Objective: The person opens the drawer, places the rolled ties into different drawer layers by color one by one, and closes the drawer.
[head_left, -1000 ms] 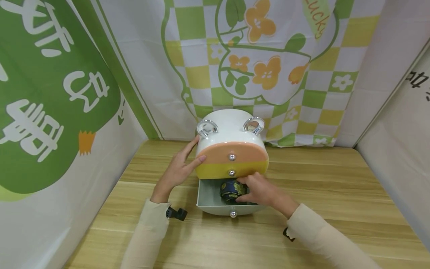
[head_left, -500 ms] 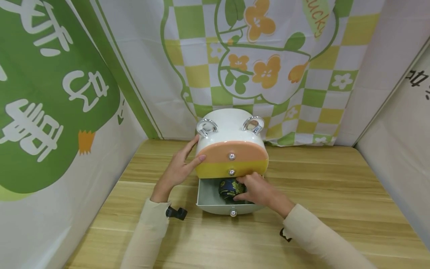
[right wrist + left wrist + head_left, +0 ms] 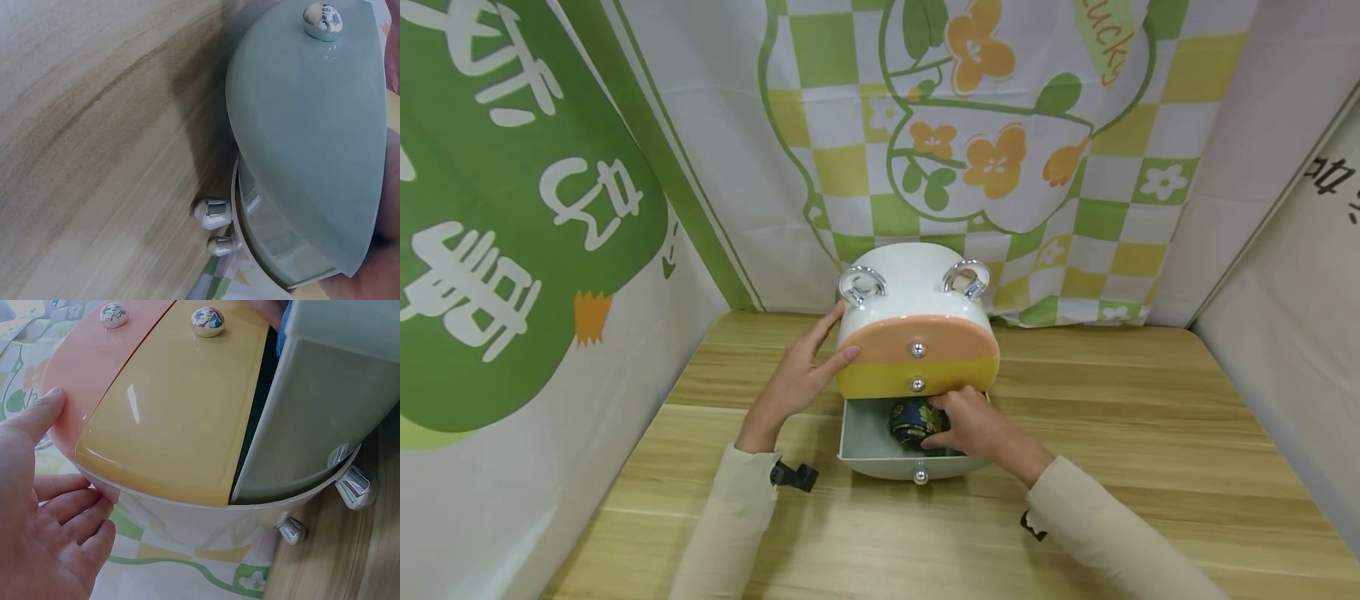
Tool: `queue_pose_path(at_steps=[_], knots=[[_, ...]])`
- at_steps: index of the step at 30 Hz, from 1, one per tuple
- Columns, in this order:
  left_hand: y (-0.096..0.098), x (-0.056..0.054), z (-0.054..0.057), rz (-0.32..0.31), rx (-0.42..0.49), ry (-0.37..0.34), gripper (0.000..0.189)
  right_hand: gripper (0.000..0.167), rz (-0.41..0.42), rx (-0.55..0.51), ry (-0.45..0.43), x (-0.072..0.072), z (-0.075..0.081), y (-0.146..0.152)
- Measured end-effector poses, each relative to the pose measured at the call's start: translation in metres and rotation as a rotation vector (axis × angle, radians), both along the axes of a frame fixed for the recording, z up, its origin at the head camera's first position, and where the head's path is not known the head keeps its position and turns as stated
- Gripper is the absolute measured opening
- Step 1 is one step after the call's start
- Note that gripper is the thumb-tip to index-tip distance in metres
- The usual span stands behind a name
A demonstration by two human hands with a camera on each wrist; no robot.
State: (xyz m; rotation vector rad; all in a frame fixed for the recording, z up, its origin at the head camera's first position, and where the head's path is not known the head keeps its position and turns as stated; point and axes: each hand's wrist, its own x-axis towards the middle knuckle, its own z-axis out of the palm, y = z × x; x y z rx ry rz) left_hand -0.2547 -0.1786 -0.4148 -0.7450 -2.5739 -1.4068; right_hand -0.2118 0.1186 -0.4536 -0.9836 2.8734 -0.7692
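Observation:
A small white drawer cabinet [image 3: 917,283] with silver ring ears stands on the table, its bottom pale green drawer [image 3: 880,468] pulled out. In that drawer sits a rolled-up necktie [image 3: 910,421], dark blue with yellow-green flowers. My right hand [image 3: 981,423] reaches in from the right and grips the roll between thumb and fingers; parts of those fingers are hidden. At the cabinet's left side, my left hand [image 3: 797,375] rests with the thumb on the orange drawer front [image 3: 75,394] and the relaxed fingers against the side wall. The yellow drawer [image 3: 169,406] is closed.
The wooden table [image 3: 1120,417] extends around the cabinet. Behind hangs a green-and-yellow checked cloth [image 3: 1112,208], close to the cabinet's back. Printed cloth walls [image 3: 527,250] flank the table. Silver feet [image 3: 212,212] show on the cabinet's underside.
My right hand's thumb has shifted slightly left along the necktie roll, and the right forearm has moved a little left. The left hand and the cabinet stay put.

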Motion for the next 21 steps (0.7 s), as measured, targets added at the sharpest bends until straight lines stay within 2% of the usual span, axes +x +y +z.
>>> queue_pose_path(at_steps=[8,14,17,21], knots=[[0.0,0.001,0.001,0.005,-0.002,-0.002,0.077,0.034,0.015,0.032,0.049,0.003,0.001,0.002],[0.001,0.001,0.001,0.001,-0.002,0.008,0.076,0.046,-0.002,0.023,0.098,0.009,0.006,0.007],[0.001,0.001,0.001,0.001,-0.001,0.006,0.076,0.05,-0.008,0.005,0.086,0.014,0.012,0.01],[0.001,0.001,0.002,0.008,-0.001,-0.002,0.076,0.042,0.019,-0.026,0.081,0.019,0.02,0.017]])
